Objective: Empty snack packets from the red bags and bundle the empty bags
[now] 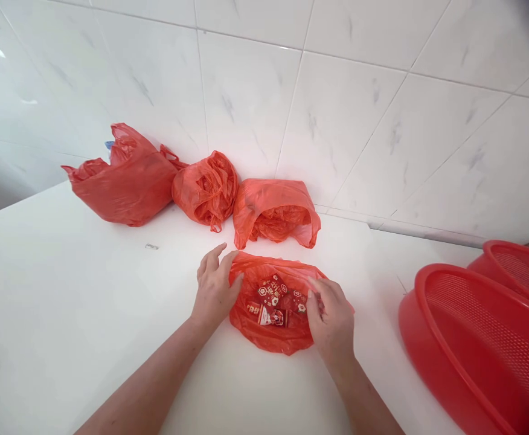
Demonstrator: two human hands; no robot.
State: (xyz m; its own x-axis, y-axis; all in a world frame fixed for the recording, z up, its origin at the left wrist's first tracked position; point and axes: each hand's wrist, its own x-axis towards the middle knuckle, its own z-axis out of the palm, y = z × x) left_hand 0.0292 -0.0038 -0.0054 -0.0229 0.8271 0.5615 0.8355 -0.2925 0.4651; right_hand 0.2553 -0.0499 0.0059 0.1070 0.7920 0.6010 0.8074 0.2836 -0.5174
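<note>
An opened red plastic bag lies on the white table with its mouth facing up. Several small red wrapped packets with white print and flower patterns are inside it. At the bag's left rim is my left hand, fingers apart and thumb over the edge, with nothing gripped. My right hand reaches over the right rim, its fingers bent and the thumb close to the index finger on the bag's side. That hand covers part of the rim and of the packets near it.
Behind stand a full red bag, a knotted round red bag and a slumped red bag by the tiled wall. Red mesh baskets occupy the right side. A small clear scrap lies on the white table.
</note>
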